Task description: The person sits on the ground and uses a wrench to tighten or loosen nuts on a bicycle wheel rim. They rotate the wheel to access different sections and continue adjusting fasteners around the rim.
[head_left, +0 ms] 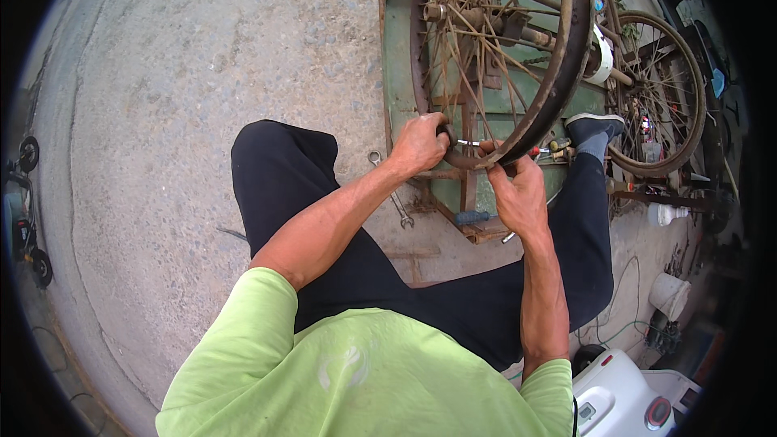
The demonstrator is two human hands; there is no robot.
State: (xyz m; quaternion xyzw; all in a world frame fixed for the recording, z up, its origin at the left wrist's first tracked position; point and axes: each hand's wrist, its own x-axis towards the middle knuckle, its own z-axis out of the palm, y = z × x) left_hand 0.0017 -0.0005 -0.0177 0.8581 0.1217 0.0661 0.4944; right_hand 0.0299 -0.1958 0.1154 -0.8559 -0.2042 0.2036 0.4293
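A rusty spoked wheel (558, 81) with a dark tyre stands over a green metal panel (399, 57). My left hand (419, 144) is closed round the lower left part of its rim, fingers curled over the dark edge. At the bottom of the same wheel, my right hand (520, 194) pinches the rim's edge from the near side; its fingertips are partly hidden behind it. Between the hands, a thin shiny metal rod shows near the spokes. Screwdriver-like tools with coloured handles lie just behind my right hand, and a blue-handled tool (473, 217) rests on the panel's near edge.
A combination wrench (392, 190) lies on the concrete left of the panel. A second spoked wheel (660, 97) stands at the right, beside my shod foot (595, 125). A white bucket (670, 295), cables and a white scooter-like body (619, 396) are at the lower right.
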